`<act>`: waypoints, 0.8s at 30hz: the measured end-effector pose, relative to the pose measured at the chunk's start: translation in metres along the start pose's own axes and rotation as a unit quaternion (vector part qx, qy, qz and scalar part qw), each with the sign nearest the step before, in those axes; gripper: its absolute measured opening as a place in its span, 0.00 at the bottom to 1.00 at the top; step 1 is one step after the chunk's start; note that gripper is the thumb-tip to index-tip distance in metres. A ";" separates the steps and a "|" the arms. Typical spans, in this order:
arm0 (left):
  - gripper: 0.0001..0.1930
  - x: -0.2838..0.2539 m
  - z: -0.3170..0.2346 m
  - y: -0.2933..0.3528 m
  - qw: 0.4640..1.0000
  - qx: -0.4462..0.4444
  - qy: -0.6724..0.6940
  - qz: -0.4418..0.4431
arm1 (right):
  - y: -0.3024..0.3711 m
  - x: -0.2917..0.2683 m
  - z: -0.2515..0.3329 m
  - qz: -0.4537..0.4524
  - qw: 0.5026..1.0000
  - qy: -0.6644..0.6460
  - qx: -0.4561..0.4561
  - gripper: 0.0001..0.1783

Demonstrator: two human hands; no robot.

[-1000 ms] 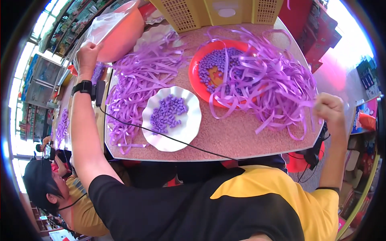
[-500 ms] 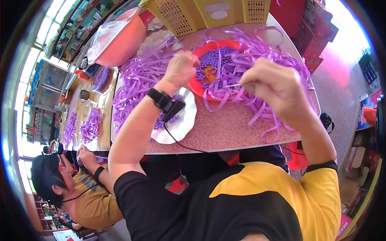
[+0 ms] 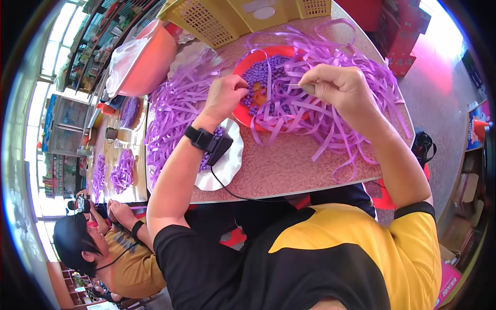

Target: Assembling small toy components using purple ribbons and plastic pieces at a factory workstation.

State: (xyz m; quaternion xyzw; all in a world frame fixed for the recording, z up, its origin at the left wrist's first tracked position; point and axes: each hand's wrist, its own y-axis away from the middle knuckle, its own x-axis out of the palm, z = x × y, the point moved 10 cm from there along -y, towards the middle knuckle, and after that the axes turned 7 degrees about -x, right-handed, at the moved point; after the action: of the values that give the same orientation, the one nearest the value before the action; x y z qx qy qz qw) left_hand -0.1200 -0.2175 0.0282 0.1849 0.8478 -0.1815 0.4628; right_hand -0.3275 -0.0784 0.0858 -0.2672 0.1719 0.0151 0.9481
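Observation:
My right hand (image 3: 338,87) is closed in a pinch over the right side of the red plate (image 3: 238,110). A thin, pale needle (image 3: 292,84) sticks out leftward from its fingertips. Over the plate's left rim, my left hand (image 3: 225,97) has its fingers curled together; what they hold, if anything, is hidden. Small purple beads (image 3: 261,76) lie in the red plate, with purple ribbons (image 3: 330,121) draped across its right side. Below my left wrist, which wears a black strapped device (image 3: 211,144), a white scalloped plate (image 3: 230,168) holds more purple beads, partly covered by the arm.
Another heap of purple ribbons (image 3: 168,124) lies left of the plates. A yellow crate (image 3: 232,23) and a large pink basin (image 3: 150,59) stand at the back. A black cable (image 3: 227,192) runs toward the table's front edge. At the left, a co-worker (image 3: 126,258) sits by another table.
My right hand has moved away from me, over the red plate, and the needle now points straight left. My left hand has come slightly nearer, still closed. The whole view has shifted a little.

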 end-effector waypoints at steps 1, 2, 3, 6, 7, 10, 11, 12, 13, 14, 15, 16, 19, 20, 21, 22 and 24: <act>0.09 0.001 -0.002 0.001 1.000 0.001 0.000 0.003 | 0.000 -0.002 -0.002 -0.002 1.000 -0.001 0.002 0.07; 0.10 0.003 -0.003 0.002 1.000 -0.005 -0.004 0.008 | -0.001 -0.004 -0.002 -0.007 1.000 0.009 0.001 0.07; 0.11 0.003 -0.004 0.003 1.000 -0.012 -0.007 0.012 | -0.001 -0.007 -0.002 -0.013 1.000 0.018 -0.001 0.06; 0.11 0.006 -0.006 0.002 1.000 0.003 -0.002 0.010 | -0.001 -0.008 -0.004 -0.014 1.000 0.022 0.002 0.06; 0.11 0.007 -0.005 0.002 1.000 0.002 -0.003 0.011 | -0.001 -0.007 -0.003 -0.014 1.000 0.021 0.002 0.06; 0.12 0.010 -0.012 0.004 1.000 0.012 -0.009 0.024 | 0.000 -0.006 -0.002 -0.015 0.999 0.036 -0.009 0.07; 0.12 0.011 -0.013 0.006 1.000 0.005 -0.010 0.027 | 0.000 -0.005 -0.003 -0.014 0.999 0.042 -0.011 0.07; 0.12 0.011 -0.017 0.008 0.999 -0.003 -0.011 0.030 | 0.001 -0.004 -0.003 -0.013 0.999 0.049 -0.013 0.07; 0.12 0.011 -0.020 0.009 0.999 -0.002 -0.011 0.031 | 0.001 -0.005 -0.003 -0.013 0.999 0.049 -0.012 0.07; 0.12 0.010 -0.026 0.011 0.999 0.013 -0.025 0.024 | 0.001 -0.005 -0.002 -0.012 0.998 0.051 -0.023 0.07; 0.12 0.008 -0.029 0.012 0.999 0.026 -0.041 0.016 | 0.001 -0.004 0.001 -0.010 0.998 0.052 -0.035 0.07; 0.12 0.009 -0.029 0.013 0.999 0.025 -0.042 0.016 | 0.001 -0.004 0.002 -0.010 0.998 0.051 -0.035 0.07; 0.11 0.010 -0.030 0.016 0.999 0.034 -0.018 0.024 | 0.001 0.000 0.006 0.000 0.997 0.057 -0.043 0.07; 0.11 0.010 -0.031 0.017 0.999 0.039 -0.019 0.022 | 0.001 0.000 0.007 -0.006 0.997 0.057 -0.045 0.07; 0.11 0.011 -0.033 0.017 0.999 0.045 -0.020 0.021 | 0.002 0.000 0.007 -0.012 0.997 0.058 -0.047 0.07; 0.11 0.011 -0.035 0.018 0.999 0.045 -0.020 0.022 | 0.002 0.000 0.007 -0.012 0.997 0.057 -0.046 0.07; 0.10 0.009 -0.041 0.019 0.998 0.054 -0.010 0.008 | 0.002 0.001 0.009 -0.004 0.997 0.061 -0.047 0.08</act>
State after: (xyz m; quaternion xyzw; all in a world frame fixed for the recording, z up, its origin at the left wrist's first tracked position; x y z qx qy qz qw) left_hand -0.1445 -0.1798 0.0389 0.2148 0.8304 -0.2255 0.4620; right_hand -0.3242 -0.0723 0.0916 -0.3123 0.2278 0.0027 0.9223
